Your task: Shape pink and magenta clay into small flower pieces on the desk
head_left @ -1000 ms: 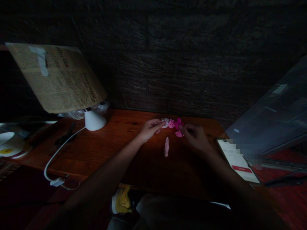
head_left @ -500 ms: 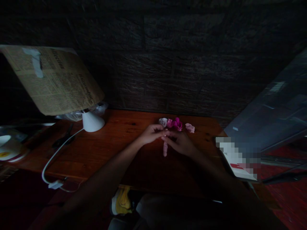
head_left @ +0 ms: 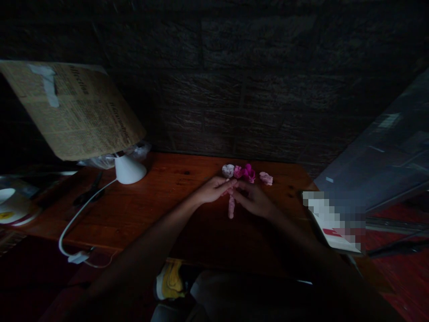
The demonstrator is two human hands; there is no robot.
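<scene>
My left hand (head_left: 214, 188) and my right hand (head_left: 252, 197) meet over the wooden table, fingertips pressed together. A small pinkish bit may be between them, but the fingers and dim light hide what it is. Just below the fingertips is a lumpy pink roll (head_left: 231, 208), like modelling clay; its upper end is hidden by the fingers. Behind my hands sit a whitish flower-like piece (head_left: 228, 170), a pink one (head_left: 237, 171) and a bright magenta one (head_left: 248, 172). A pale pink crumpled lump (head_left: 266, 178) lies apart to their right.
On the left of the table (head_left: 174, 179) stands a lamp with a newspaper-print shade (head_left: 80, 116) and a white cord. Dark scissors (head_left: 87, 195) lie by it, and a white cup (head_left: 10, 205) is farther left. A book-like object (head_left: 335, 228), partly pixelated, lies at right. A brick wall rises behind.
My left fingers have shifted slightly right and closed in more against the right ones. The pink roll, the flower-like pieces and the pale lump lie as before.
</scene>
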